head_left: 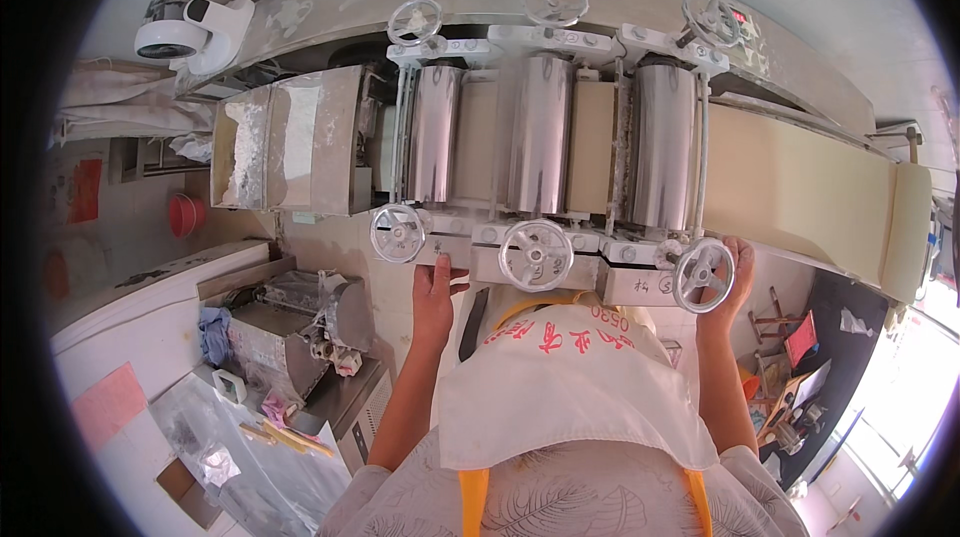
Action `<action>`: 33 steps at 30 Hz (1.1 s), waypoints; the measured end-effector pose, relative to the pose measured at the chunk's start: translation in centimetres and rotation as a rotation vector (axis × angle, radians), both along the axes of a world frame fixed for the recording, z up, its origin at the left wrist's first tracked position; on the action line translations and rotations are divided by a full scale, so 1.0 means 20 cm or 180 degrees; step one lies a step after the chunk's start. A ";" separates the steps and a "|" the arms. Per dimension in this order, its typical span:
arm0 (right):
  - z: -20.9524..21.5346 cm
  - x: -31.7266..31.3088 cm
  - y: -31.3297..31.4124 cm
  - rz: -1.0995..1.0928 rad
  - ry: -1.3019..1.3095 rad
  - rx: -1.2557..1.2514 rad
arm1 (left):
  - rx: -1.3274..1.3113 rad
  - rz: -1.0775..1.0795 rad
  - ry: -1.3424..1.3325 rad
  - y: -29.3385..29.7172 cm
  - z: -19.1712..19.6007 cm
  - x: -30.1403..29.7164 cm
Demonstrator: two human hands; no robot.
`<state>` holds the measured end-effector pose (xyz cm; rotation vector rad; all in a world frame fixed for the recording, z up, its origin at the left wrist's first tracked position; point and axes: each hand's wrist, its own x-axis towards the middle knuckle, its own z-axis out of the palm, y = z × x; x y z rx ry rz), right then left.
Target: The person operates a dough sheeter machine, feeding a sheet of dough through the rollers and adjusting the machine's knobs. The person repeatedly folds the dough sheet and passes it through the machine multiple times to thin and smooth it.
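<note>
In front of me is a dough sheeting machine with three shiny steel rollers (540,132) and metal handwheels at their front and back ends. My right hand (737,277) is closed around the outer rim of the front right handwheel (703,275). My left hand (434,289) is at the machine's front plate, just below the front left handwheel (398,233); its thumb and fingers are apart and it holds nothing. The front middle handwheel (537,255) sits between my hands, untouched. A pale, smooth dough sheet (800,182) stretches out from the rollers to the right.
White flour lies in a metal hopper (295,132) left of the rollers. A white fan (190,37) stands at the back left. Lower left is a floury metal machine (285,327) beside a plastic-covered surface (240,427). A red bucket (185,215) is further left.
</note>
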<state>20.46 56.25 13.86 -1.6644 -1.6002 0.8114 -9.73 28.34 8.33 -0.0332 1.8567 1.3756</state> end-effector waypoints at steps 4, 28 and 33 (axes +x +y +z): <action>0.02 -0.03 -0.01 0.0041 -0.0102 0.0071 | -0.0098 -0.0040 0.0056 0.00 0.00 0.00; -0.03 0.05 0.01 0.0358 -0.0420 0.0101 | -0.0472 -0.0182 0.0040 -0.02 -0.02 0.00; -0.01 0.01 0.00 -0.0015 -0.0204 0.0008 | -0.1102 -0.1705 0.0419 0.01 0.25 -0.02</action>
